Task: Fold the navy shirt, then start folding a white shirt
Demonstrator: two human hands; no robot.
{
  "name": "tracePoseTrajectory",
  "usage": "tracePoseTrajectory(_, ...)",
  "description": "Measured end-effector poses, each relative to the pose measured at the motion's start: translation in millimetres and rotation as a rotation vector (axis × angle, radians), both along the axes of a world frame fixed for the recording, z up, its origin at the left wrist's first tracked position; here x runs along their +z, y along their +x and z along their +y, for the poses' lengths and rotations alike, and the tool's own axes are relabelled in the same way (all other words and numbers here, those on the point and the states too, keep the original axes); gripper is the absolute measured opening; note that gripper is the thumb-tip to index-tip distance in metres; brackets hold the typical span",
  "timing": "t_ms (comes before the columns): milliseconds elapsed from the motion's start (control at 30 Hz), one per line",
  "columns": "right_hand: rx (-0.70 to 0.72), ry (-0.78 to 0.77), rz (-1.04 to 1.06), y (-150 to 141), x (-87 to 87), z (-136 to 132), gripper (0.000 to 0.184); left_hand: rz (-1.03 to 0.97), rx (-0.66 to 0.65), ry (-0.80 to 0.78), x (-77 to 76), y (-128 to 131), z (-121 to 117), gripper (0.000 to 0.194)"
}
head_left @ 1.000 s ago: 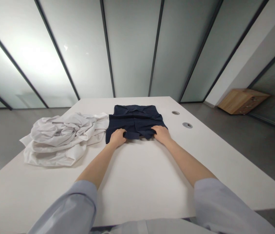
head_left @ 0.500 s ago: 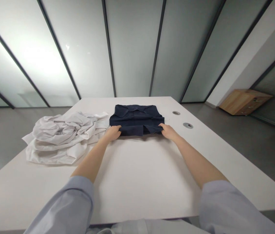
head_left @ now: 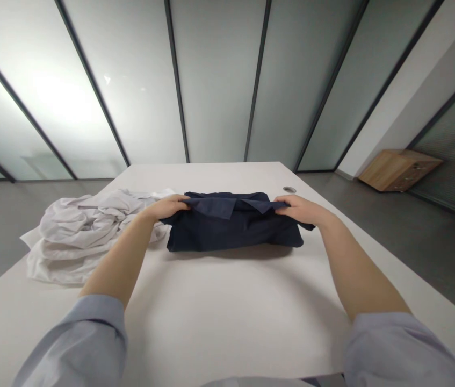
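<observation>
I saw the folded navy garment [head_left: 231, 231] lying flat on the white desk [head_left: 227, 322], near the middle of the desk's width, with its long axis running from left to right across my view. The left hand [head_left: 166, 207] was at the left end of the garment's top edge and the right hand [head_left: 302, 209] was at the right end, so each hand had one end and neither was clearly nearer to the middle. Both hands looked closed on a thin upper flap [head_left: 215, 206] of the cloth, but I could not see how far the thumbs went under it. A small corner [head_left: 310, 227] of the garment stuck out past the right hand. On the left, the crumpled white cloth [head_left: 86, 231] lay just beside the left forearm [head_left: 118, 263] and near the garment's left end, so the room on that side was narrow. On the right, a round desk grommet [head_left: 289, 189] sat just beyond the right hand. Toward me, a wide stretch of the desk lay between the garment and the two sleeves [head_left: 396, 349].
</observation>
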State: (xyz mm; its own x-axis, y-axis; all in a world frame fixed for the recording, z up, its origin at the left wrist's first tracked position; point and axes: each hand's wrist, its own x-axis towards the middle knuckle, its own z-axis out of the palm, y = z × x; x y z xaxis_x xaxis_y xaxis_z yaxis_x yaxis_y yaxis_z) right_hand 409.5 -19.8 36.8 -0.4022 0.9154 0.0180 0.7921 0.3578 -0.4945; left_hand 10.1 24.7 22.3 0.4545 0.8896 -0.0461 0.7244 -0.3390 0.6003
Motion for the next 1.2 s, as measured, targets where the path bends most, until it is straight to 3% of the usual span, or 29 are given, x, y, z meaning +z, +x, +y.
tracePoseTrajectory(100,-0.162,0.129,-0.119,-11,-13.4,34,0.021,0.150,0.102,0.183,-20.3,15,28,0.038)
tracePoseTrajectory(200,-0.275,0.156,-0.299,-25,-45.6,63,0.025,0.412,0.139,0.237,-50.5,31,46,0.037)
tracePoseTrajectory(300,-0.323,0.090,-0.469,-34,-76.4,75,0.027,0.561,0.145,0.222,-73.6,40,46,0.035)
tracePoseTrajectory(400,-0.327,0.083,-0.525,-34,-92.4,70,0.027,0.596,0.135,0.247,-80.6,40,37,0.034)
tracePoseTrajectory(533,-0.239,0.122,-0.511,-27,-93.3,48,0.030,0.611,0.010,0.237,-69.4,30,22,0.033)
tracePoseTrajectory(633,-0.138,0.083,-0.501,-20,-86.9,32,0.027,0.589,-0.117,0.106,-54.9,18,15,0.030)
tracePoseTrajectory(767,-0.096,0.066,-0.389,-4,-76.4,30,0.023,0.571,-0.194,0.016,-36.4,2,22,0.033)
tracePoseTrajectory(1033,-0.185,0.194,-0.119,16,-58.0,86,0.019,0.620,0.049,0.125,-4.6,4,80,0.036)
tracePoseTrajectory(1200,-0.364,0.260,-0.216,2,-56.5,115,0.024,0.651,0.280,0.175,-14.0,22,104,0.045)
